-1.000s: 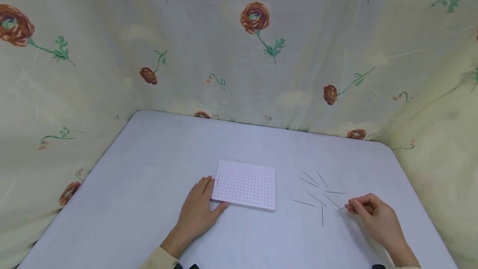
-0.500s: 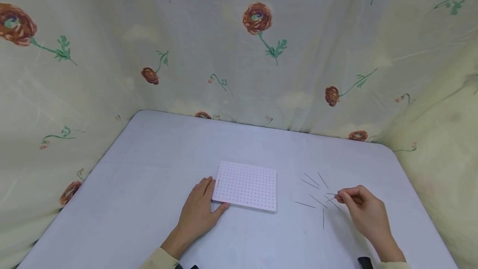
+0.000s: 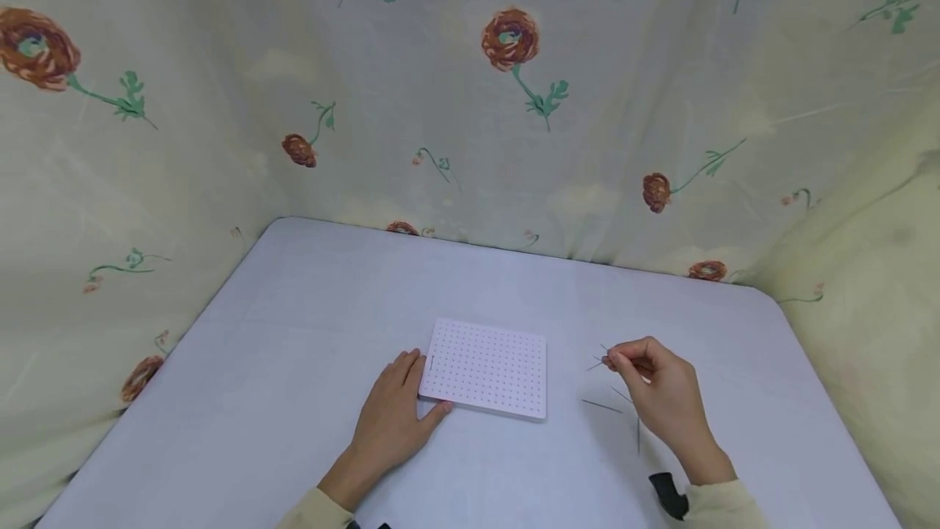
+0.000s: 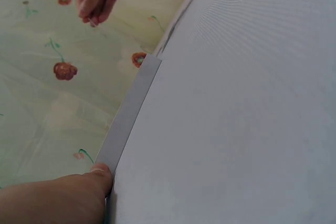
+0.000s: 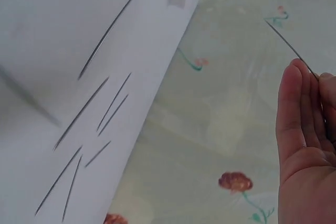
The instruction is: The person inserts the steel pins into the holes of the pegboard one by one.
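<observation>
Between right fingers (image 3: 620, 360) (pinched): needle (image 3: 596, 365)

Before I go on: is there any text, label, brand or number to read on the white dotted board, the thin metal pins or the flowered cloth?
None can be read in any view.
White dotted board: only a grid of small dots; a tiny dark mark at its left edge is too small to make out.
Thin metal pins: bare.
Flowered cloth: only printed flowers and stems.
Pale table: plain.
</observation>
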A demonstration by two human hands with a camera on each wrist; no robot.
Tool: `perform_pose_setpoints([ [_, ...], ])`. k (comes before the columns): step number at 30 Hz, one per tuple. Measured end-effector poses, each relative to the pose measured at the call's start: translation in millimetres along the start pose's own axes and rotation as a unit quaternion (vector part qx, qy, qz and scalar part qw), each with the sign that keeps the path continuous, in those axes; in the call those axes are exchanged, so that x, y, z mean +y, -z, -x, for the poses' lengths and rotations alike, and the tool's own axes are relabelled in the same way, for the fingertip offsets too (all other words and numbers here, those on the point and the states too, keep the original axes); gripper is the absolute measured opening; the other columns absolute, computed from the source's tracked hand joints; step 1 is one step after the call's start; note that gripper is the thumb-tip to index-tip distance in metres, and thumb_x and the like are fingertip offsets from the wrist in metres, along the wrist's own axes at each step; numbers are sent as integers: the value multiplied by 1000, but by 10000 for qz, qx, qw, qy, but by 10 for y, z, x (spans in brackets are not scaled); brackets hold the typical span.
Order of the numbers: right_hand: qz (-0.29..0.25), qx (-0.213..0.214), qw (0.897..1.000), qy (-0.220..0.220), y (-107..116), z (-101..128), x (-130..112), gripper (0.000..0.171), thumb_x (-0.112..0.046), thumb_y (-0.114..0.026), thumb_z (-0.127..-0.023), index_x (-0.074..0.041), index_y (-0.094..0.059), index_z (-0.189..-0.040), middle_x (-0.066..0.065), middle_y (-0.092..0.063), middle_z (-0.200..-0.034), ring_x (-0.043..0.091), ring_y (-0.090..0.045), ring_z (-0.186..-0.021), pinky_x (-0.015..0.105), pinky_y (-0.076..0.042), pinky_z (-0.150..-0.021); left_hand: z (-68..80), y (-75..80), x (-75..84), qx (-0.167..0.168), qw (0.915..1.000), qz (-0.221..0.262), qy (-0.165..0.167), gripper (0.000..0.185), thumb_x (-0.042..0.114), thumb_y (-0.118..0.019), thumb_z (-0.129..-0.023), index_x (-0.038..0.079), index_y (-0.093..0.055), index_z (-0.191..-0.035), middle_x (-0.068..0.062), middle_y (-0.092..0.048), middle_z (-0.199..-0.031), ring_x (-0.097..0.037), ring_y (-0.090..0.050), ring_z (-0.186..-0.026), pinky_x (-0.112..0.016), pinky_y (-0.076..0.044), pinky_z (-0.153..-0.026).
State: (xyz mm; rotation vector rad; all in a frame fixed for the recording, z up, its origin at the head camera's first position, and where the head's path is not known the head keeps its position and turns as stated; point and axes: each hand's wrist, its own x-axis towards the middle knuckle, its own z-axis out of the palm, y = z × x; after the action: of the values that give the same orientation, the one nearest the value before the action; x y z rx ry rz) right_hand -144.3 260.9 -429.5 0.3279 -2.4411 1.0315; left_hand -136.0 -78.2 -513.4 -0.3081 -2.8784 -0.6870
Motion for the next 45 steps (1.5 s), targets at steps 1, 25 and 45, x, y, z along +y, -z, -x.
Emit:
perform_pose_setpoints([
  [1,-35,-23,10000,24,-31,-12,-29,10,0,-68,-83,-8,-65,-88,4,-72,-84,-7,-64,-75,7,-52,-66,1,-1,-1,1,10000,-7,7,81,56,-62,-83,3,-41,-141,-14,-38,-148,-31,-30,-142,-47,-26,-116],
  [25,-774,-1001,9895,698,-908,-256,-643,9,-12,-71,-83,-16,-63,-84,-6,-69,-85,2,-65,-77,19,-57,-72,-15,14,-2,-24,9999,-136,36,82,56,-63,-82,3,-40,-141,-13,-39,-148,-30,-31,-141,-47,-28,-116],
  [45,-546,-1839,9747,1144,-1329,-334,-940,8,-20,-64,-90,-12,-64,-89,-7,-68,-88,5,-66,-83,18,-55,-75,-9,11,-16,35,10000,24,-37,81,58,-61,-82,4,-43,-140,-14,-42,-146,-31,-34,-140,-46,-29,-115],
])
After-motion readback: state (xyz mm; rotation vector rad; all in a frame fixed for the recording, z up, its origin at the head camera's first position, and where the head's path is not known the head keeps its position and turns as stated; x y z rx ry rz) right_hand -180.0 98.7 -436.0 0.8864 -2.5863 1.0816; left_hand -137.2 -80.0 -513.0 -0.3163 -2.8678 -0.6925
